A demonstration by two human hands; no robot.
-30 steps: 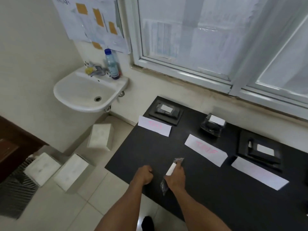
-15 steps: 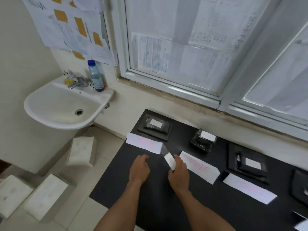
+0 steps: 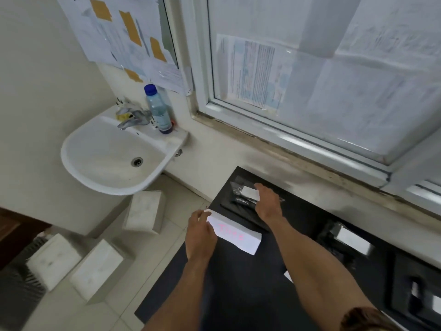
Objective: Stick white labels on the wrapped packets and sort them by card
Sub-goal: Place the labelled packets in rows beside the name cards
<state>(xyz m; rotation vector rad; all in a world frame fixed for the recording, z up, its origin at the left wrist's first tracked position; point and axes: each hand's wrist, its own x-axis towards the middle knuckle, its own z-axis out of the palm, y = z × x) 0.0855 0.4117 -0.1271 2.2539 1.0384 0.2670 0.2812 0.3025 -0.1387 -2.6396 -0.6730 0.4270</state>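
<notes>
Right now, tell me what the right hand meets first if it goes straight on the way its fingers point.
The labelled packet on the black tray: the right hand points away and left, and its fingertips seem at the packet's white label. Past it comes the table edge, though depth is unclear.

Near half of the matte black desk [image 3: 241,295] lies open, 6 o'clock.
The white paper card with pink writing [image 3: 236,235] bars 12 o'clock; a stack of black wrapped packets [image 3: 238,201] crowds 1 o'clock, a second stack [image 3: 334,232] 3 o'clock.
</notes>
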